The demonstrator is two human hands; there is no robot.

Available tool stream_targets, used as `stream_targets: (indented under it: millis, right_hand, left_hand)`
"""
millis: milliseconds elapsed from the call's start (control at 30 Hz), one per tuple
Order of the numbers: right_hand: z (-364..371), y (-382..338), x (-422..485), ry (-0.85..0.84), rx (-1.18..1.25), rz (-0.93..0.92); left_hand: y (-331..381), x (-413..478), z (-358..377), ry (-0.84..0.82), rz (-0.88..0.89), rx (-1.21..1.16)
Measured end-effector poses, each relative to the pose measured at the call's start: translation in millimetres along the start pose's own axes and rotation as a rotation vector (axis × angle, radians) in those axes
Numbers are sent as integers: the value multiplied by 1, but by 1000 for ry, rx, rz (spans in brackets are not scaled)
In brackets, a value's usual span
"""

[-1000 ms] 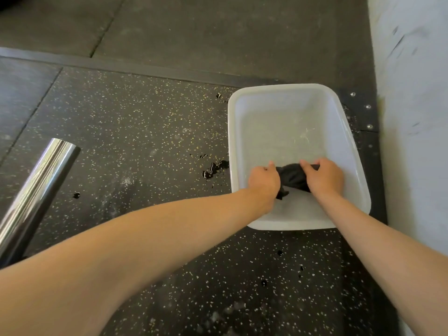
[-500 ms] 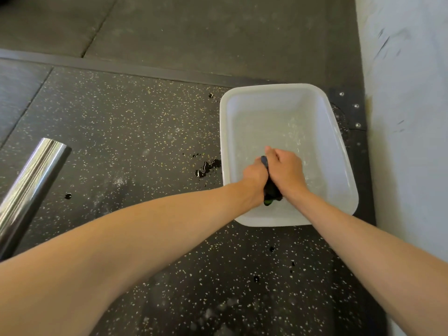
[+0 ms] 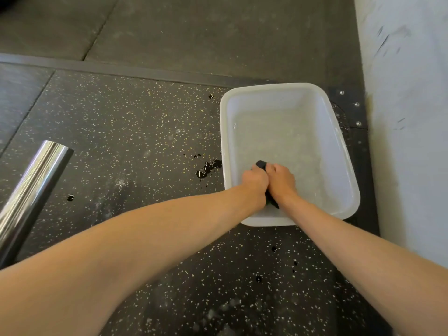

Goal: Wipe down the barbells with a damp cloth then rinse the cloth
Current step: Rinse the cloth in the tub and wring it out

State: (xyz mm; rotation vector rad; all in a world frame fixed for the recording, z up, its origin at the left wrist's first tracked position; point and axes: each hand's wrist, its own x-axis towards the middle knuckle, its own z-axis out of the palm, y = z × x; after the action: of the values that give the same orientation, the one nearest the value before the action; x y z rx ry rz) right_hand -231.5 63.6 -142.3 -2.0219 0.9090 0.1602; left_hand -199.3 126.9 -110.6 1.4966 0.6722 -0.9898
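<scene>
Though apart before, hands (image 3: 254, 181) (image 3: 282, 180) now together.

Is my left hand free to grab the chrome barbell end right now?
Probably not yet: the left hand grips the dark cloth with the right hand in the white tub. Only rubber mat lies toward the barbell end, so after letting go, likely yes.

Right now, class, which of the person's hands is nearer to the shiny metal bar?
Left. The left hand grips the cloth near the side of the tub facing the bar. The right hand grips it too, beside the left, farther from the bar.
</scene>
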Motion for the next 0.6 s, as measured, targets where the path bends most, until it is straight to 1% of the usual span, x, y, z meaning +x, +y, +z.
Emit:
stream_targets:
  millis: [67,100,200,233,267,333,400,433,467,533,600]
  right_hand:
    - [1,-10,-7,36,140,-70]
    - [-1,-13,-8,48,137,-115]
    - [-16,-8,3,95,-89,-250]
    - [-23,-2,9,127,-167,-262]
    - [-29,5,15,164,-231,-247]
    - [-39,20,23,269,-317,-148]
    - [-47,32,23,360,-360,-21]
    - [-48,36,21,370,-389,24]
    - [-46,37,19,355,-429,42]
    - [-31,31,16,257,-466,49]
    - [-11,15,13,144,-337,56]
  left_hand:
    - [6,1,-7,-30,-1,-20]
    - [8,1,-9,-48,9,-13]
    - [5,0,-7,-79,15,21]
    - [1,-4,-2,-76,37,42]
    - [-4,-6,1,-76,51,74]
    - [-10,-6,7,-30,80,117]
    - [-11,-10,8,25,53,95]
    - [-10,-9,6,48,38,77]
    - [-11,-3,3,40,23,58]
    - [-9,4,-2,-34,3,-4]
    - [-5,6,-3,-119,-25,-40]
